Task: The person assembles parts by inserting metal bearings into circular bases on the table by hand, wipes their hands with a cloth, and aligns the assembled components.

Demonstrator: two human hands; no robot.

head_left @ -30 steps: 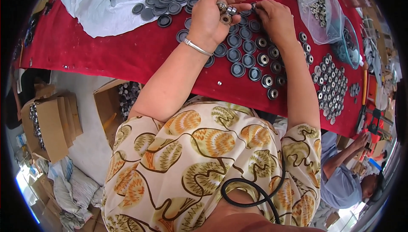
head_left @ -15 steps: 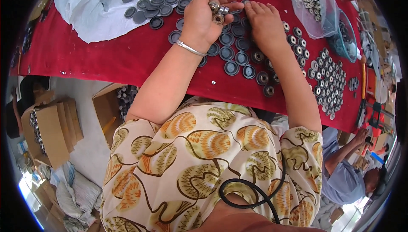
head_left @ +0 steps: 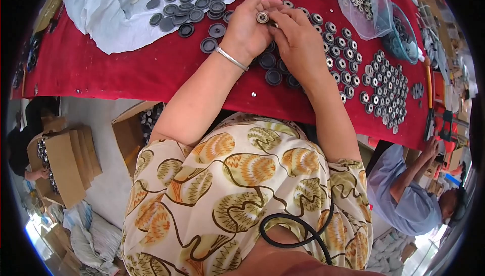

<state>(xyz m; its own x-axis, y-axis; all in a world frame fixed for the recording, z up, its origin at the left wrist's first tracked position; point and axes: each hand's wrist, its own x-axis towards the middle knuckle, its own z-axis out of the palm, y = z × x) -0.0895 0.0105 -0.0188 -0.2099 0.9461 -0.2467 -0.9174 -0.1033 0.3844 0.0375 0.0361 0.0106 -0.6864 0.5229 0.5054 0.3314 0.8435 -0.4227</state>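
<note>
Within the cupped left hand (head_left: 247, 31), metal bearing (head_left: 262, 17), bore toward camera.

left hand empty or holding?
Holding: a bearing shows in the left hand. The right hand overlaps it from the front, so the full count can't be told.

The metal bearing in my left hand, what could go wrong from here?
The metal bearing could slip out of your left hand and drop among the loose pieces on the red cloth. Your right hand is close to the dark round caps, so it might nudge them out of place. The small shiny piece near the table's edge could get brushed off.
</note>
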